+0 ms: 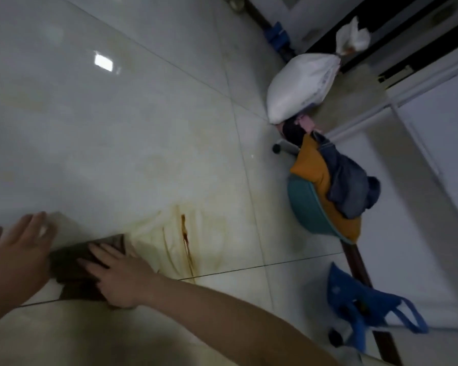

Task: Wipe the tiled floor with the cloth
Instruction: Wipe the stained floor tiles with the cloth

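Observation:
A folded brown cloth [72, 262] lies on the pale glossy tiled floor [132, 128] at the lower left. My right hand [119, 276] presses flat on the cloth with straight fingers. My left hand [16, 249] rests open on the floor just left of the cloth, its edge touching it. A reddish-brown stain [185, 241] with yellowish smears runs across the tile just right of the cloth, beside a dark grout line.
Along the wall at the right stand a tied white sack [299, 85], a teal basin [310, 210] heaped with orange and dark blue clothes, and a blue bag [362, 305]. A dark skirting strip runs behind them.

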### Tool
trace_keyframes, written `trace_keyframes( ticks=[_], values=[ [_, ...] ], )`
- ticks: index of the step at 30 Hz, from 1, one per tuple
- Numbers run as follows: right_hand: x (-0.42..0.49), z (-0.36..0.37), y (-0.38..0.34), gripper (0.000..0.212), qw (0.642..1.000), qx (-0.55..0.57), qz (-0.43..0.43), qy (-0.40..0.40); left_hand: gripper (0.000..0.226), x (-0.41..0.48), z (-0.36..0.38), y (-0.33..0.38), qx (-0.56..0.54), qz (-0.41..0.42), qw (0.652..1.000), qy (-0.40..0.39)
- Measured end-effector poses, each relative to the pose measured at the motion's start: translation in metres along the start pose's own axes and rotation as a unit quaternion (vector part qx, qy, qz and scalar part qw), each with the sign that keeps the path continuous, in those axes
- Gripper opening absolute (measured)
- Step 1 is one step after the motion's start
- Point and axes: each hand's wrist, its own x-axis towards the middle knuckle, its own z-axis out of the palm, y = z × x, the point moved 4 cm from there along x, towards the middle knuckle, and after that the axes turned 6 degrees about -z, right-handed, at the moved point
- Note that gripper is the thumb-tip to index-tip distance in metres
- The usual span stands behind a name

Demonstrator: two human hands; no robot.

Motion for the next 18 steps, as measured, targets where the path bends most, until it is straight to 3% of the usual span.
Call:
trace_keyframes(
  ticks=[6,9,11,14,18],
  values=[
    [0.028,0.014,0.019,0.065,0.988,0.095,-0.002,0.122,0.071,-0.017,-0.009,0.027,0.102,0.011,0.993,-0.055],
    [0.022,0.017,0.08,0.067,0.977,0.124,0.019,0.17,0.088,-0.018,-0.026,0.052,0.135,0.05,0.989,-0.018],
    [-0.006,0.03,0.142,0.067,0.976,0.105,0.062,0.18,0.084,-0.02,-0.03,0.069,0.151,0.058,0.987,-0.018],
    [-0.075,0.065,0.231,0.062,0.968,0.104,0.129,0.188,0.055,-0.015,-0.023,0.106,0.152,0.07,0.986,-0.001],
    [-0.106,0.086,0.289,0.059,0.905,0.176,0.309,0.235,0.053,-0.01,-0.017,0.129,0.124,0.03,0.992,-0.013]
  ],
)
